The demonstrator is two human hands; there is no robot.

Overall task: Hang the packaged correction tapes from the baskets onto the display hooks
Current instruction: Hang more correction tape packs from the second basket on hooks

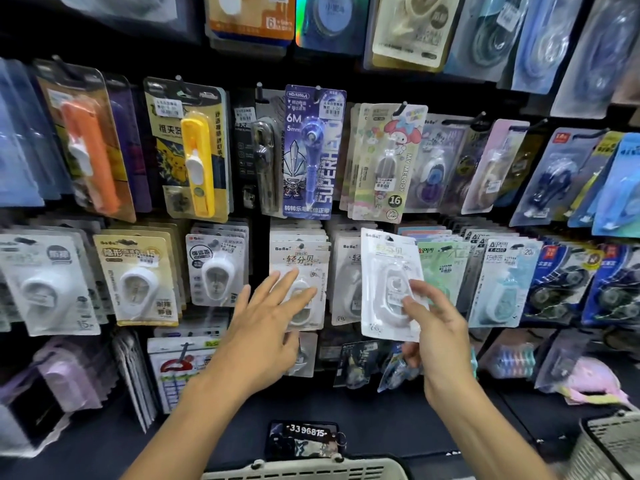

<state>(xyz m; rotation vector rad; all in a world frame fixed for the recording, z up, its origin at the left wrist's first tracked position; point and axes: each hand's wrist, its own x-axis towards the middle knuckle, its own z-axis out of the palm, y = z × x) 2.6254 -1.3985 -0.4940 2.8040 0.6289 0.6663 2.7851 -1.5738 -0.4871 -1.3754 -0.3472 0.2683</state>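
My right hand [434, 325] pinches a white packaged correction tape [389, 268] by its lower right part and holds it upright in front of the display wall. My left hand [268, 318] is spread with straight fingers, and its fingertips touch a stack of matching white correction tape packs [299, 258] hanging on a hook. Another stack of the same packs [346, 271] hangs partly hidden behind the held one. A light basket [304, 471] shows its rim at the bottom centre, and a second basket [609, 445] sits at the bottom right.
The black wall is packed with hanging stationery packs: a blue superhero correction tape [313, 150], a My Melody pack [388, 161], yellow and orange clip dispensers at the left. A phone [304, 439] lies on the dark ledge below. Pink items [595, 381] lie at the right.
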